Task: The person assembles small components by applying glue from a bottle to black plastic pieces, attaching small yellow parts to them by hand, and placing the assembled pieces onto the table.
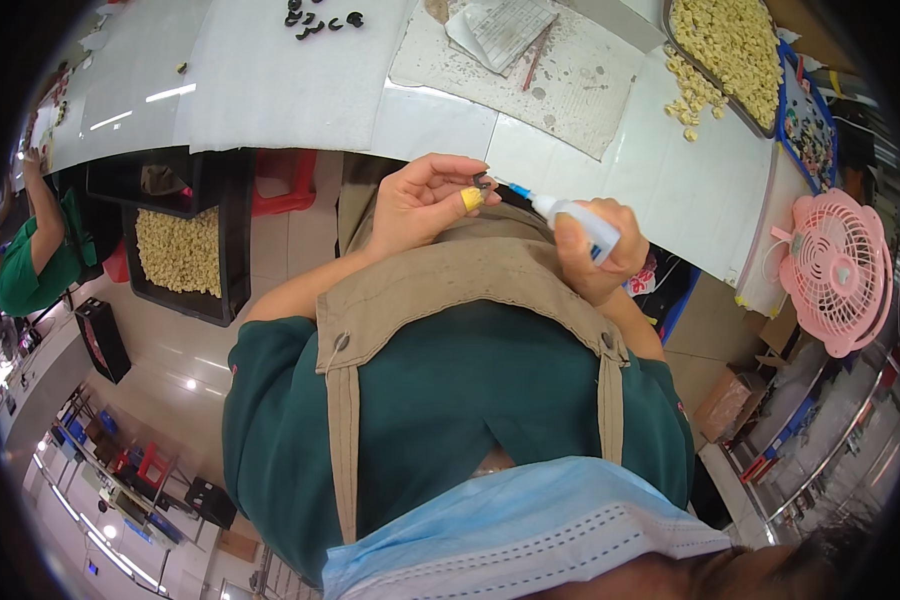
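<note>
Between the thumb and fingers of my left hand [425, 205] is a small black curved piece [482, 182]; its exact kind is too small to make out. A yellow cover [472, 198] wraps the tip of one finger of that hand. My right hand [602, 245] is closed around a white squeeze bottle [580, 226] with a blue collar and a thin nozzle. The bottle lies tilted, its nozzle pointing left at the black piece, close to it. Both hands are just in front of the white table's near edge [440, 125].
Several black curved pieces [322, 22] lie at the table's far side. Right of them is a stained board [580, 90] with papers [500, 30]. A tray of cream pieces [730, 50] and a pink fan [838, 262] stand at right. Left below is a black crate [232, 270]; a co-worker's arm [42, 215] shows far left.
</note>
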{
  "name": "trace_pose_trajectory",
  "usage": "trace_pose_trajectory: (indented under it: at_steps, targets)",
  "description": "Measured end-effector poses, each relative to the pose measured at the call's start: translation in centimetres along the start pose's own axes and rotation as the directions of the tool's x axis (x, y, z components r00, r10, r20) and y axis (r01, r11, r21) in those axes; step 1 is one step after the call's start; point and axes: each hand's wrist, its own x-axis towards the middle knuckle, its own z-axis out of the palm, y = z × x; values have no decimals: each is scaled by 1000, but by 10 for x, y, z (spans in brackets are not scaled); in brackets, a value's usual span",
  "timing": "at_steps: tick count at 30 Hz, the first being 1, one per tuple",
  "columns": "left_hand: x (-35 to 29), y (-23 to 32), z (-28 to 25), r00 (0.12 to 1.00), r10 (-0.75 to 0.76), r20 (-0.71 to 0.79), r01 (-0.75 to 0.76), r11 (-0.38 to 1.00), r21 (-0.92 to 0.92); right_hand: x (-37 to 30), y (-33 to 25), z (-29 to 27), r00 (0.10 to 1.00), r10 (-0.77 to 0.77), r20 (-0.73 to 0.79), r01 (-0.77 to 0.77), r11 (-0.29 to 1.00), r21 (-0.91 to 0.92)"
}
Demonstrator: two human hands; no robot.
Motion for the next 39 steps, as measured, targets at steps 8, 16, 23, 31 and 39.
trace_pose_trajectory:
  at_steps: [8,16,23,31,39]
  targets:
    - [2,2,0,1000,-22,4,22,999,-28,64,59,13,864,495,-89,-480,864,149]
    - [2,4,-2,999,-28,-33,27,999,-37,84,81,12,982,190,-16,-187,942,-279]
    - [4,4,-4,999,-24,-28,23,998,-51,86,97,-54,986,135,-98,-166,829,-535]
    - [5,12,5,993,-114,30,115,992,-56,75,105,-61,991,130,-21,-114,763,-636]
    - [8,17,11,972,-236,18,236,964,-124,35,36,-19,930,298,217,-339,921,189]
